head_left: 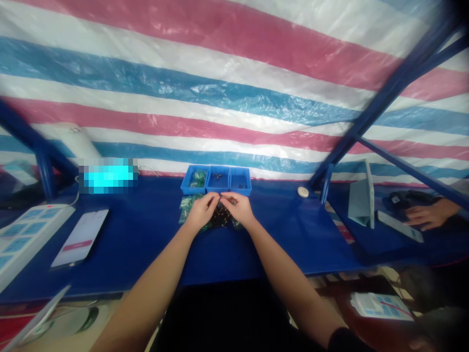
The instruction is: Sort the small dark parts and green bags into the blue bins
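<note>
Smooth blue tabletop point(146, 244), both hands point(220, 208) pinching one small dark part point(221, 214) before square plastic bins point(216, 180).

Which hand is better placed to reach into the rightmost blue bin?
Probably the right hand: it lies nearer the rightmost blue bin than the left hand does. Both hands rest together on small dark parts.

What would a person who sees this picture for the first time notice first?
First, the striped tarp in red, white and blue, which fills the whole background. Then the left hand and right hand, which meet over small green boards on the blue table, just before three blue bins. A white phone lies to the left.
</note>
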`<state>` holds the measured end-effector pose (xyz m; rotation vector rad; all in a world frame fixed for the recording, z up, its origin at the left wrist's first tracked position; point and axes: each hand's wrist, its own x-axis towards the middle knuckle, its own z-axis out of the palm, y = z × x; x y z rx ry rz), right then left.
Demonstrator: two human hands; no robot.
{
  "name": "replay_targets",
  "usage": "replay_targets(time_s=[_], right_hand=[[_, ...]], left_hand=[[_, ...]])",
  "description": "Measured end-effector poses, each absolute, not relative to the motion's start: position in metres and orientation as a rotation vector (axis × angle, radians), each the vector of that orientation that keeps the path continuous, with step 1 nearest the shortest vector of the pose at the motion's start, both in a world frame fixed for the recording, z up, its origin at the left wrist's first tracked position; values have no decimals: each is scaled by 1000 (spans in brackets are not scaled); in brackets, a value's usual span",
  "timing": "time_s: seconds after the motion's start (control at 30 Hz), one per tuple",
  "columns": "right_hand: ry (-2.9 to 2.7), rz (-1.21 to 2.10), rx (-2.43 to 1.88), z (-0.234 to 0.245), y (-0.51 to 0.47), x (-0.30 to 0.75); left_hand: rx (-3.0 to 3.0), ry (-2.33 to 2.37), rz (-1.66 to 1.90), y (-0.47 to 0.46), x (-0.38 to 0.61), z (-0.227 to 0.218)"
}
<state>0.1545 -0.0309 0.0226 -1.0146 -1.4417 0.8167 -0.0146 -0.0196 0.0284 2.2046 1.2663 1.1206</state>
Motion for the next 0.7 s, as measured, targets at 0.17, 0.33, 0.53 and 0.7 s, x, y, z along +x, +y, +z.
replay_targets(time_s=[0.17,0.33,0.53,0.7], right_hand=[[-1424,804,-1042,25,-31,155],[-1408,786,-1049,24,-31,155],[-1432,802,-1018,21,-30,154],[-1450,794,-1029,22,-30,155]], left_hand=[[2190,1275,1118,-20,-14,28],[2152,1288,1160,-19,-14,25],[2199,1285,1169,-18,-14,24],[2201,1291,1151,-18,-14,26]])
